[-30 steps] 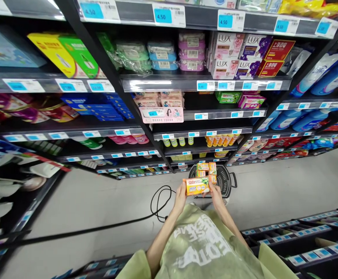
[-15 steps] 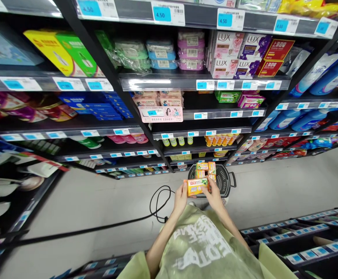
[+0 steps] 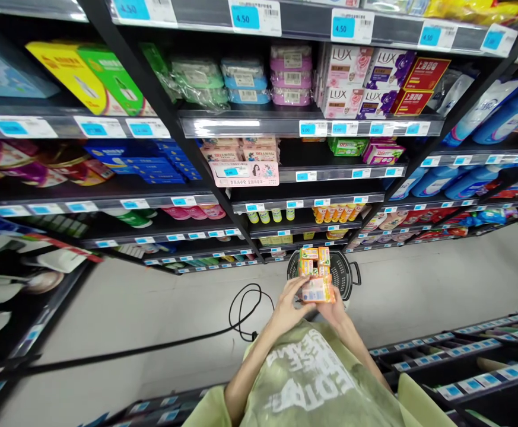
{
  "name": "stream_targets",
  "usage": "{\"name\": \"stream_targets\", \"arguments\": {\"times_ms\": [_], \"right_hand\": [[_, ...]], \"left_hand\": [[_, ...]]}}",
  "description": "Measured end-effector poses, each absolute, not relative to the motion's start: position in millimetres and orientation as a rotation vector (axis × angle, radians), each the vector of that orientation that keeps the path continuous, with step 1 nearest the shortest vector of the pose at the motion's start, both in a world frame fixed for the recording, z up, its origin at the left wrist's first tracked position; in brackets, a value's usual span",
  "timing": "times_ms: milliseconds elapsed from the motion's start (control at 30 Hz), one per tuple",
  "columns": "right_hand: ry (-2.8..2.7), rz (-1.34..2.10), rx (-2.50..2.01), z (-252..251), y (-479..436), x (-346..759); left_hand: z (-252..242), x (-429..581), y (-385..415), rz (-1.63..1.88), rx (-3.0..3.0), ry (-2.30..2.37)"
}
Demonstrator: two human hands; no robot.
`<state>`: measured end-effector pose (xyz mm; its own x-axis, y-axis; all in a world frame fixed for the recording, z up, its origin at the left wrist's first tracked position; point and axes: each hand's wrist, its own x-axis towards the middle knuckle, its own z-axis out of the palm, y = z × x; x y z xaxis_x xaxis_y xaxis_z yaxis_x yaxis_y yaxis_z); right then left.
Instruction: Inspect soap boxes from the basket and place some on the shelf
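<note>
Both hands hold an orange and white packet of bar soap (image 3: 315,290) in front of my body. My left hand (image 3: 289,307) grips its left side, with fingers along the top edge and the thumb below. On the right end, my right hand (image 3: 333,307) supports it from beneath, with part of its fingers hidden by the packet. Just beyond is a dark shopping basket (image 3: 342,274) on the floor. Several similar orange soap packets (image 3: 324,256) lie in it, partly covered by the held one.
Shelves ahead carry boxed LUX soaps (image 3: 345,62), plastic soap boxes (image 3: 292,77), pink soap packs (image 3: 259,151) and green soap packs (image 3: 348,146). A black cable (image 3: 236,323) loops across the floor on the left. More shelving (image 3: 476,356) stands close behind me on the right.
The soap packet has been turned over, from its yellow front to a paler printed face, and sits slightly further right. My left hand moved over its top edge; my right hand shifted beneath it.
</note>
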<state>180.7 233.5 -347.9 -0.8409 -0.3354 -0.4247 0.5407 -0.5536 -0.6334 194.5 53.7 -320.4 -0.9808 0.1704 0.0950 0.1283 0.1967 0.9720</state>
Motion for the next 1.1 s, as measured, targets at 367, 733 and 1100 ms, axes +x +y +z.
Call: {"name": "stream_targets", "arguments": {"times_ms": [367, 733, 1100], "right_hand": [[0.641, -2.392, 0.363, -341, 223, 188], [0.976, -2.394, 0.355, -345, 218, 184], [1.623, -2.391, 0.424, -349, 221, 175]], "left_hand": [[-323, 195, 59, 1.773, 0.511, 2.601], [-326, 195, 55, 1.738, 0.435, 2.637], [-338, 198, 52, 2.176, 0.169, 2.217]]}}
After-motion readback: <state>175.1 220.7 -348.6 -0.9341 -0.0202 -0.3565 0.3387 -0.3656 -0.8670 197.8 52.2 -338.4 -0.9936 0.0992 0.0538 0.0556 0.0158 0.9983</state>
